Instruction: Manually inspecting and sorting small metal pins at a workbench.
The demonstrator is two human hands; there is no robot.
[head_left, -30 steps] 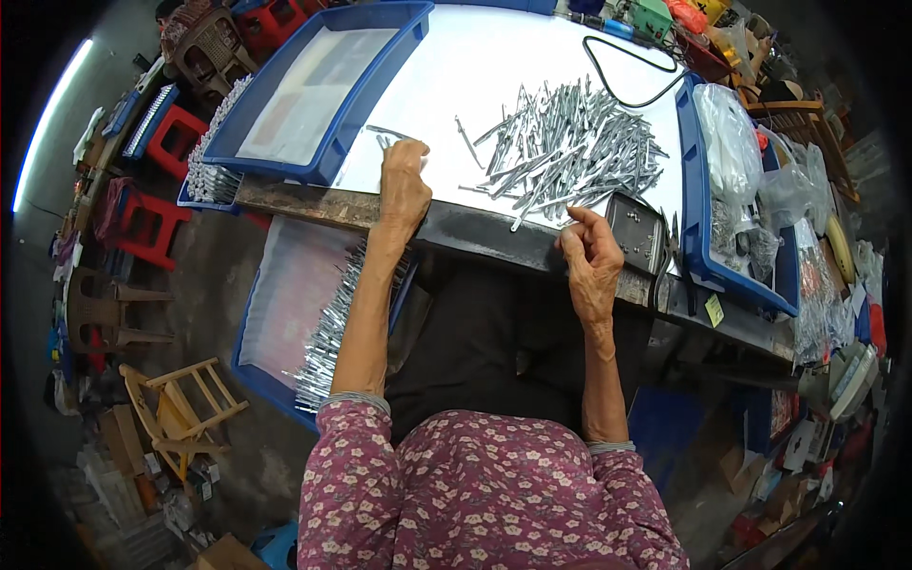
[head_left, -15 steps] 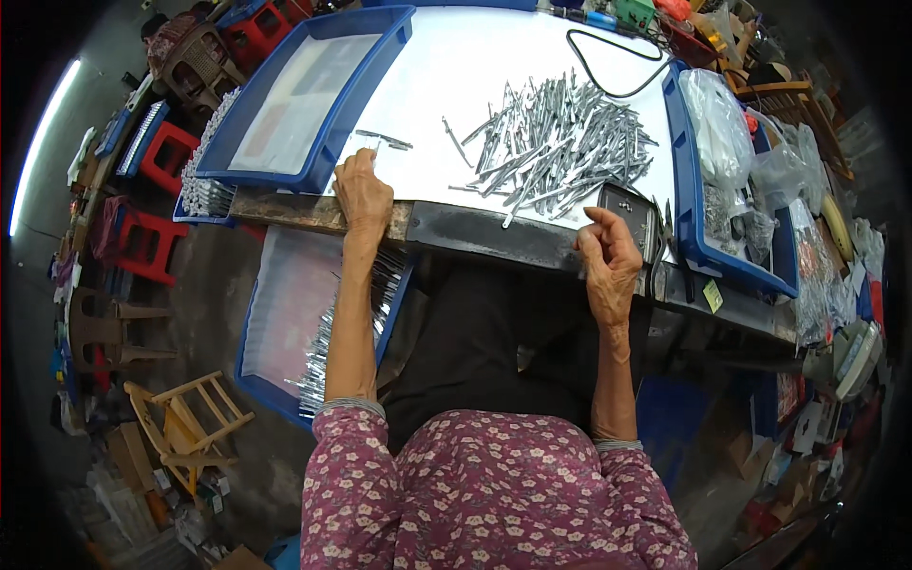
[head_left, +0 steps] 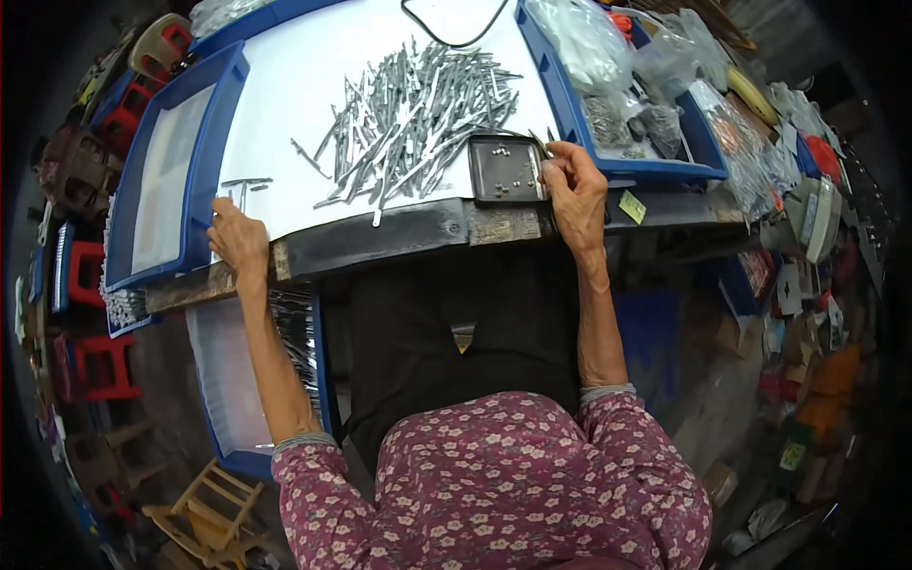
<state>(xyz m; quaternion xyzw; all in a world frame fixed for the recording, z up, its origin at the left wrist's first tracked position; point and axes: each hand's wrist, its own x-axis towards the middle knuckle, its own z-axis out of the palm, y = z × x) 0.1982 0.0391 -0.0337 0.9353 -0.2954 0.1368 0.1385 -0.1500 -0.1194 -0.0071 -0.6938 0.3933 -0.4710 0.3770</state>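
My left hand (head_left: 239, 239) is at the table's front left edge, its fingers closed; what they hold, if anything, is too small to make out. Just beyond its fingertips lie a few thin metal pieces (head_left: 249, 180). My right hand (head_left: 576, 198) has thumb and forefinger brought together at the right rim of a small dark tray (head_left: 486, 180). Slim dark tips show beside those fingers, but whether I grip them cannot be told. Several tiny shiny round parts (head_left: 502, 152) lie in the tray. Left of it spreads a large heap of slim silvery metal parts (head_left: 408, 119) on the white tabletop (head_left: 271, 123).
Blue trays (head_left: 231, 90) stand at the left, and another blue tray (head_left: 655, 169) with plastic bags (head_left: 579, 52) is at the right. A black cable (head_left: 446, 43) curves behind the heap. Below the table's left edge is a blue bin (head_left: 323, 380) of metal rods. A wooden stool (head_left: 214, 508) lies lower left.
The view has turned to the right. My right hand has gone from above the table edge to the small tray's right side, its fingers closing. My left hand stays by the thin metal pieces.
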